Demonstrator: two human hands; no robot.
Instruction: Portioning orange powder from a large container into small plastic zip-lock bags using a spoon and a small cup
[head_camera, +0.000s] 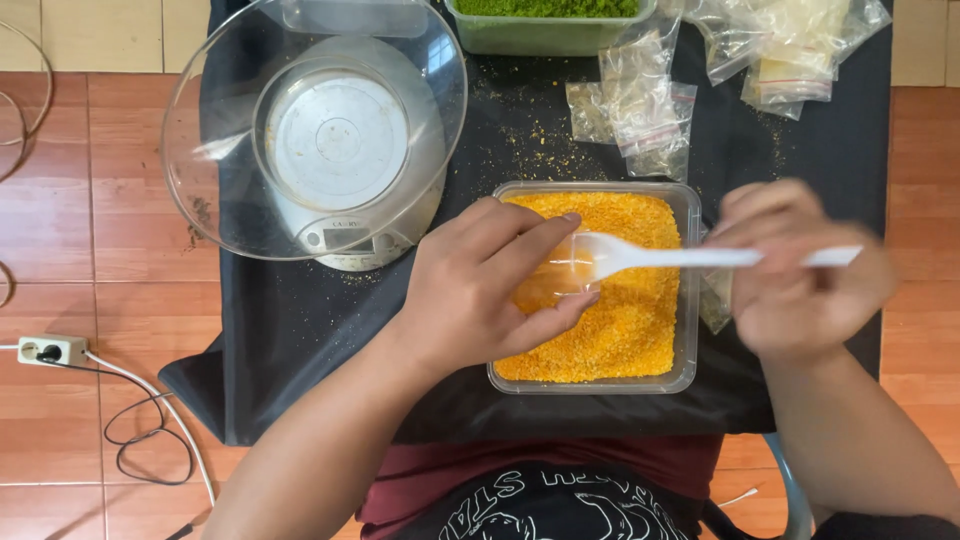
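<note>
My left hand (480, 285) holds a small clear plastic bag (552, 283) open over a clear rectangular tub (688, 300) filled with orange-yellow crumbs (630, 330). My right hand (800, 275), blurred, grips the handle of a white plastic spoon (640, 256). The spoon's bowl sits at the mouth of the bag, just above the crumbs. Both hands hover over the tub on a black cloth (300, 330).
A kitchen scale with a large clear bowl (315, 130) stands at the upper left. A tub of green crumbs (545, 25) and several empty small bags (635, 105) lie at the back. A power strip (50, 350) and cables rest on the tiled floor at left.
</note>
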